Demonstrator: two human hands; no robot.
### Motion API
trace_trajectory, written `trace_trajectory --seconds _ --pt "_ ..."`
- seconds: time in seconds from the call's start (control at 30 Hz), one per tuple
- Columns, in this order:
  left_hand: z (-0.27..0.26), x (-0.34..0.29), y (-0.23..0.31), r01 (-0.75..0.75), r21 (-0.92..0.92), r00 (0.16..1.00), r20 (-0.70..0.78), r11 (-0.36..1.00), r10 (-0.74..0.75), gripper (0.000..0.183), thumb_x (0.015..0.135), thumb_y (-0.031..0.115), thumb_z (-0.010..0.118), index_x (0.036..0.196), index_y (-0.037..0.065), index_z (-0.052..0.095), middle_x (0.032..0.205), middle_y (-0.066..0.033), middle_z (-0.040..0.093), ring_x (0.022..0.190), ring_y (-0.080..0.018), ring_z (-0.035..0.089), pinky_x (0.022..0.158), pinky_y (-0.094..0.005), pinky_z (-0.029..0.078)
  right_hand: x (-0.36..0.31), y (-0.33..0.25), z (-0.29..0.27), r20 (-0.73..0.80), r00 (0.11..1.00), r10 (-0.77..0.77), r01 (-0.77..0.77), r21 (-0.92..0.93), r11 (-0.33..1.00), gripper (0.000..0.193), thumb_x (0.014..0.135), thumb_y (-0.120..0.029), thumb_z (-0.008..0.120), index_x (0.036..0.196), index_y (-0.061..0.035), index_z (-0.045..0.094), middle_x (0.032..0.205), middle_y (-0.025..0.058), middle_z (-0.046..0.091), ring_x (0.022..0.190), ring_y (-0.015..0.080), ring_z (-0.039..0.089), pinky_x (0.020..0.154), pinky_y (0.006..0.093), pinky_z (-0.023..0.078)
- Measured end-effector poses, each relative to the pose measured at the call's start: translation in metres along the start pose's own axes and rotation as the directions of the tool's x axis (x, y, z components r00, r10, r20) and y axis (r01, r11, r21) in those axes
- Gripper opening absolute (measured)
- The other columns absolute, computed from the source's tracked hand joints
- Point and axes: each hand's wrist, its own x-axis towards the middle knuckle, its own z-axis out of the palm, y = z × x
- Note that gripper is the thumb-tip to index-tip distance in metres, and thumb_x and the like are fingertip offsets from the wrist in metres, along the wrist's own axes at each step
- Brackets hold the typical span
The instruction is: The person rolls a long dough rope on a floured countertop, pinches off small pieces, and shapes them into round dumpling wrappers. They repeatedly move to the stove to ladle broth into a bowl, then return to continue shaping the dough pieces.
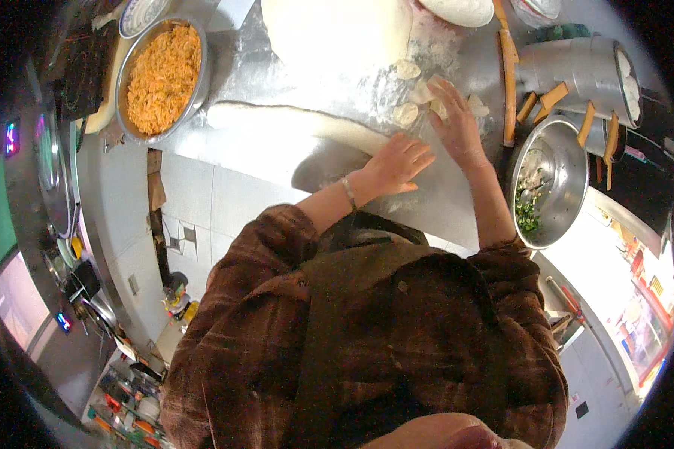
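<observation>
On the floury metal worktop a long dough rope (292, 122) runs from the left toward my hands. My left hand (398, 162) lies at the rope's right end with its fingers stretched out; whether it touches the dough I cannot tell. Further right, my right hand (457, 127) reaches over several small cut dough pieces, fingers extended and apart, partly covering some. One flattened dough piece (405, 114) lies just left of its fingertips, and another dough piece (407, 69) sits farther back. Beyond them spreads a large pale sheet of dough (337, 34), overexposed.
A metal bowl of orange shredded filling (163, 82) stands at the left. To the right are a metal bowl with chopped greens (579, 176), a metal cylinder (569, 71), and several wooden sticks. A long wooden strip (509, 97) lies beside the dough pieces.
</observation>
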Motion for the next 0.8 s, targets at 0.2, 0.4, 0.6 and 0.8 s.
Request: trace_trajectory --seconds 0.2,0.4,0.6,0.8 --pt "-0.027 -0.009 -0.002 0.419 -0.292 0.900 0.010 0.860 -0.435 0.028 0.085 0.017 0.055 0.111 0.004 0.057 0.113 -0.0114 0.058 0.101 -0.0297 0.054 0.089 -0.0408 0.042 0.048 0.063 0.002 -0.047 0.995 0.091 -0.078 0.234 0.969 0.034 0.089 -0.013 0.055 0.123 -0.0118 0.054 0.126 0.0079 0.053 0.116 0.0255 0.050 0.093 0.0342 0.043" --pt "-0.035 -0.038 0.003 0.648 -0.144 0.749 0.295 0.748 -0.593 0.027 0.092 0.019 0.040 0.100 0.005 0.062 0.098 -0.0138 0.063 0.090 -0.0323 0.060 0.081 -0.0443 0.047 0.167 0.154 0.034 -0.118 0.990 -0.071 0.099 0.257 0.961 0.035 0.091 -0.022 0.052 0.122 -0.0054 0.054 0.123 0.0110 0.054 0.112 0.0216 0.052 0.093 0.0318 0.042" --pt "-0.058 -0.092 0.017 0.561 -0.048 0.802 -0.216 0.826 -0.557 0.022 0.088 0.023 0.051 0.101 0.008 0.061 0.103 -0.0099 0.064 0.092 -0.0258 0.062 0.075 -0.0371 0.053 0.176 0.073 0.083 0.096 0.992 -0.086 0.004 0.645 0.764 0.030 0.096 -0.018 0.044 0.116 0.0020 0.054 0.118 0.0130 0.055 0.106 0.0241 0.052 0.090 0.0337 0.041" --pt "-0.117 -0.150 0.044 0.797 -0.203 0.537 -0.194 0.569 -0.821 0.047 0.086 0.029 0.055 0.129 0.014 0.044 0.120 -0.0099 0.054 0.097 -0.0296 0.059 0.077 -0.0402 0.052 0.120 -0.052 0.071 0.053 0.949 -0.311 0.270 0.372 0.888 0.016 0.090 -0.008 0.051 0.101 -0.0068 0.063 0.105 0.0072 0.062 0.091 0.0199 0.059 0.071 0.0306 0.048"
